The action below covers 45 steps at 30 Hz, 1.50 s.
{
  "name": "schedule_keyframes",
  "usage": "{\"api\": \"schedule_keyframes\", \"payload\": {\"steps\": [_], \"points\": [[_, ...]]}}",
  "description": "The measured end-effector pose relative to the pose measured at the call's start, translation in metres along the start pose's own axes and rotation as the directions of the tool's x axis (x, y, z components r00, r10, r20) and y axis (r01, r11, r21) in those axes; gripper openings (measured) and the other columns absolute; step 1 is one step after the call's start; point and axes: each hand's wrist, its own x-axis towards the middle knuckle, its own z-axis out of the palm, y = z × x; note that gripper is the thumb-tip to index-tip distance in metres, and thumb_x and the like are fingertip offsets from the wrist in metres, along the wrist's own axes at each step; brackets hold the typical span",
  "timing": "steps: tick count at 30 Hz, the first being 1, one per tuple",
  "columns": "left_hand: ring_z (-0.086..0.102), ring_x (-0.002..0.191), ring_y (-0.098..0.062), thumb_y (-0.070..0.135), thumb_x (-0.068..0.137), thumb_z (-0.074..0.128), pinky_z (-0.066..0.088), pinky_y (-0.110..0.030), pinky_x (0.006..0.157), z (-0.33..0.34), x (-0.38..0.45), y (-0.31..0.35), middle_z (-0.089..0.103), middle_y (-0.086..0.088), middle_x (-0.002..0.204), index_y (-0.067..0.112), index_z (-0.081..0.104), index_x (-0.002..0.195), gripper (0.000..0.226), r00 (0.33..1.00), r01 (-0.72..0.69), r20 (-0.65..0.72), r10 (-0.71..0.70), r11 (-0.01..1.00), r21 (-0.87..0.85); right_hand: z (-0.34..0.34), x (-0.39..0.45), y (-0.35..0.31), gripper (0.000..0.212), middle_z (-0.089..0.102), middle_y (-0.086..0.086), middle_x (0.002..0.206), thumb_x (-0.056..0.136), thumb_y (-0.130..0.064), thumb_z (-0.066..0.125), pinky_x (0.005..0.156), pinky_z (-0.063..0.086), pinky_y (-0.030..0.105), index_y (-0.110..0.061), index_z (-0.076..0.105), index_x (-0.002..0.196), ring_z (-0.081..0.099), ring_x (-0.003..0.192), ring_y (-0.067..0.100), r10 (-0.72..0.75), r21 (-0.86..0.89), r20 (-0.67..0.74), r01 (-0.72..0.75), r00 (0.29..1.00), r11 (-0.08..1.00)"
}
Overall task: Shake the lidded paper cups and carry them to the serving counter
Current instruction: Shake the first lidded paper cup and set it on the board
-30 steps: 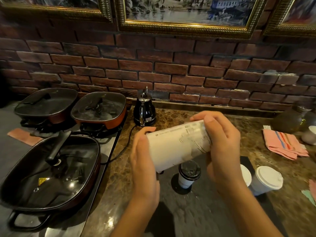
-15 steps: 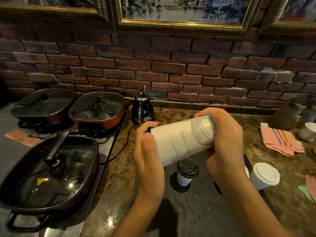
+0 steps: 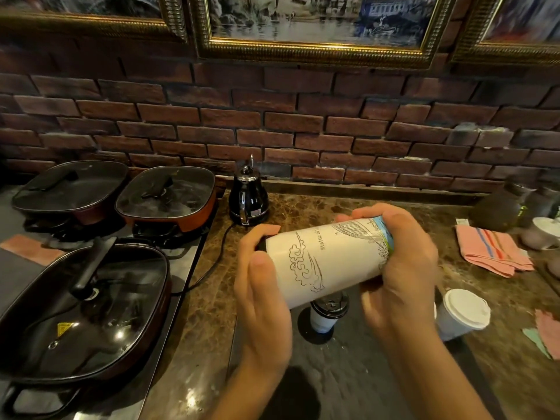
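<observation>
A tall white paper cup (image 3: pixel 325 260) with line drawings lies nearly sideways in the air above the counter, its black lid end pointing left. My left hand (image 3: pixel 260 295) presses against that lid end, fingers wrapped over it. My right hand (image 3: pixel 400 262) grips the cup's base end, fingers curled over the top. Below the cup stands a small white cup with a black lid (image 3: pixel 327 313). To the right stands a white-lidded cup (image 3: pixel 462 313); another beside it is mostly hidden behind my right wrist.
Three lidded pans (image 3: pixel 81 304) sit on the stove at left. A black kettle (image 3: pixel 248 198) stands by the brick wall, its cord trailing over the marble counter (image 3: pixel 303 207). A pink striped cloth (image 3: pixel 491 250) and jars lie at right.
The cup has rolled in my hands, showing different drawings now. Both hands stay on its ends, shifted slightly; the view moved a little.
</observation>
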Motion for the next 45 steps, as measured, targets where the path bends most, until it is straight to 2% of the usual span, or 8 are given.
{"api": "schedule_keyframes", "payload": {"steps": [3,9,17,26,33,37,41,45], "points": [[0.072,0.089,-0.019,0.043,0.097,0.04,0.052,-0.027,0.048,-0.004,0.006,0.004,0.073,0.006,0.099,0.029,0.063,0.11,0.03,0.952,0.304,0.016,-0.307,0.933,-0.189,-0.002,0.003,-0.007,0.024,0.073,0.01,0.088,0.091,-0.019,0.054,0.067,0.054,0.043,-0.024,0.073,0.077,0.07,0.089,0.031,-0.105,-0.215,0.156,0.137,0.982,0.967],[0.072,0.078,-0.031,0.041,0.097,0.043,0.055,-0.035,0.064,-0.004,0.015,0.014,0.076,-0.016,0.097,0.014,0.08,0.102,0.046,0.542,0.832,0.473,-0.695,0.364,-0.418,0.001,0.005,-0.027,0.015,0.067,0.021,0.088,0.085,-0.011,0.056,0.078,0.054,0.048,-0.005,0.069,0.088,0.065,0.089,0.038,-0.335,-0.136,0.515,0.461,0.789,0.877],[0.072,0.094,-0.021,0.039,0.102,0.037,0.048,-0.034,0.055,0.007,-0.006,0.002,0.074,0.012,0.099,0.037,0.066,0.102,0.029,0.923,0.352,-0.07,-0.378,0.906,-0.236,-0.002,-0.015,-0.005,0.02,0.072,0.01,0.085,0.091,-0.011,0.054,0.072,0.057,0.049,-0.017,0.071,0.082,0.069,0.086,0.034,-0.344,-0.122,0.062,0.349,0.937,0.929],[0.073,0.072,-0.032,0.048,0.094,0.045,0.052,-0.037,0.063,-0.004,0.007,0.006,0.075,-0.019,0.098,0.013,0.07,0.114,0.047,0.601,0.796,0.373,-0.706,0.491,-0.354,-0.01,-0.002,-0.023,0.026,0.07,0.01,0.096,0.089,-0.02,0.053,0.08,0.052,0.036,-0.002,0.071,0.093,0.066,0.096,0.024,-0.362,-0.395,0.569,0.632,0.738,0.667],[0.072,0.096,-0.018,0.045,0.098,0.034,0.054,-0.029,0.055,0.004,-0.006,-0.008,0.07,0.004,0.108,0.027,0.056,0.121,0.036,0.983,0.176,-0.019,-0.18,0.976,-0.128,-0.001,-0.003,-0.006,0.021,0.064,0.017,0.078,0.094,-0.012,0.054,0.062,0.048,0.046,-0.013,0.07,0.081,0.065,0.077,0.03,-0.205,-0.302,0.065,0.215,0.977,0.929],[0.074,0.085,-0.017,0.041,0.101,0.039,0.052,-0.029,0.05,-0.003,0.001,0.001,0.074,0.003,0.099,0.026,0.061,0.114,0.03,0.935,0.349,0.025,-0.355,0.901,-0.258,-0.002,-0.004,-0.013,0.015,0.067,0.004,0.087,0.092,-0.021,0.055,0.067,0.05,0.038,-0.017,0.07,0.09,0.065,0.085,0.02,-0.193,-0.438,0.296,0.313,0.935,0.843],[0.073,0.063,-0.024,0.049,0.093,0.045,0.051,-0.03,0.049,-0.007,0.01,0.013,0.076,-0.01,0.081,0.021,0.07,0.1,0.039,0.658,0.753,0.355,-0.664,0.581,-0.309,-0.005,-0.005,-0.029,0.022,0.069,0.006,0.099,0.087,-0.02,0.057,0.08,0.053,0.031,-0.005,0.07,0.097,0.066,0.099,0.02,-0.341,-0.386,0.596,0.632,0.727,0.672],[0.077,0.081,-0.029,0.052,0.079,0.055,0.052,-0.034,0.055,-0.006,0.009,0.01,0.077,-0.008,0.093,0.023,0.071,0.099,0.04,0.79,0.613,0.209,-0.577,0.733,-0.295,0.001,-0.013,-0.023,0.015,0.069,0.007,0.09,0.086,-0.017,0.058,0.074,0.053,0.031,-0.008,0.069,0.086,0.066,0.091,0.021,-0.359,-0.387,0.397,0.509,0.845,0.769]]}}
